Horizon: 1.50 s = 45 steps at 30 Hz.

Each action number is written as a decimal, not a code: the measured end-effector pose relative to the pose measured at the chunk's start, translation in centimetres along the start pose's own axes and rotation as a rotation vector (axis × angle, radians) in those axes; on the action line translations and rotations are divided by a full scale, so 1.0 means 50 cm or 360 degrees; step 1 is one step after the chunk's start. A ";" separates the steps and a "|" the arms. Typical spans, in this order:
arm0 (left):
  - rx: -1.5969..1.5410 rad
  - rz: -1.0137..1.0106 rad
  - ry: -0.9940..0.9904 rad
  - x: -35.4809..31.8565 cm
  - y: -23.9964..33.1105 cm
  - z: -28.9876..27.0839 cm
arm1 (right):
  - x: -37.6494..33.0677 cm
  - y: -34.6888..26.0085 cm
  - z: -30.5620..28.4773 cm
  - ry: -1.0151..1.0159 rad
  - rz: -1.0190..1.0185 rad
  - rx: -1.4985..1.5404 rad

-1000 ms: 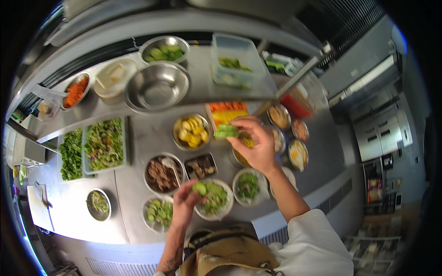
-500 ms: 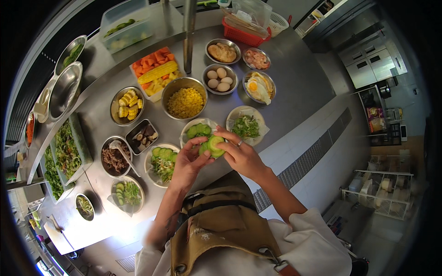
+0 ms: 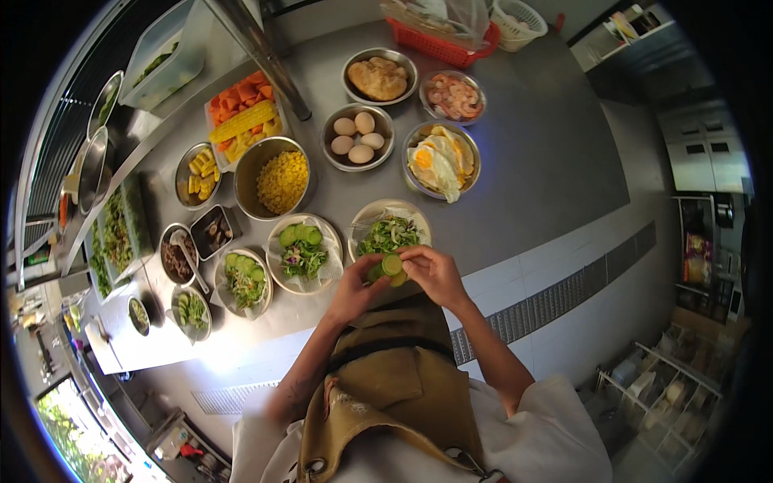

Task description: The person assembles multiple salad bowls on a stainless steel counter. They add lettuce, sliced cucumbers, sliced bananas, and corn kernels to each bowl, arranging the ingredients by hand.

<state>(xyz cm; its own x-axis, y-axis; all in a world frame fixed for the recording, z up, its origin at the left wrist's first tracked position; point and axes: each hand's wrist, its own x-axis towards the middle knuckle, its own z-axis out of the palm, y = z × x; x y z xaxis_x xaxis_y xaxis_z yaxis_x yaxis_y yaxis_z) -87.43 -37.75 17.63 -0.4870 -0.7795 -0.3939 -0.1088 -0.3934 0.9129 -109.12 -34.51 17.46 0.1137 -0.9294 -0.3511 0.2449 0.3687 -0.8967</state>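
My left hand is closed around a small stack of cucumber slices. With its thumb and fingertips, my right hand pinches the stack from the other side. Just beyond both hands sits a round, paper-lined plate holding leafy greens. To its left stands another lined plate, with greens and fanned cucumber slices. Farther left are two more plates of the same sort, a salad plate and a smaller-looking salad plate.
Beyond the plates stand metal bowls of corn kernels, eggs, cooked meat, shrimp and fried eggs. A metal post rises by the vegetable tray. A red basket is at the back.
My view has swung to the right. Both hands have moved from the second plate toward the rightmost plate of greens, still holding cucumber slices. The second plate's greens are now uncovered.
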 end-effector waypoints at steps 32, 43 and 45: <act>0.1554 0.0344 0.0518 0.189 -0.030 -0.015 | 0.184 0.058 -0.029 0.0213 -0.0313 -0.1368; 0.1923 0.0339 0.0496 0.190 -0.020 -0.028 | 0.189 0.056 0.002 0.0148 -0.0532 -0.1771; 0.2072 0.0425 0.0526 0.190 -0.026 -0.031 | 0.196 0.062 -0.004 0.0151 -0.0560 -0.1772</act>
<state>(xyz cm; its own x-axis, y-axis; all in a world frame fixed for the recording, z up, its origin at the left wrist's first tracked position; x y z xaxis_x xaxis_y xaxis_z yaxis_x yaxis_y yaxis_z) -90.57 -45.38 12.54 -0.4136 -0.9099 -0.0310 -0.8631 0.3810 0.3315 -107.42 -42.45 11.18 0.1238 -0.9922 -0.0131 -0.7353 -0.0829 -0.6727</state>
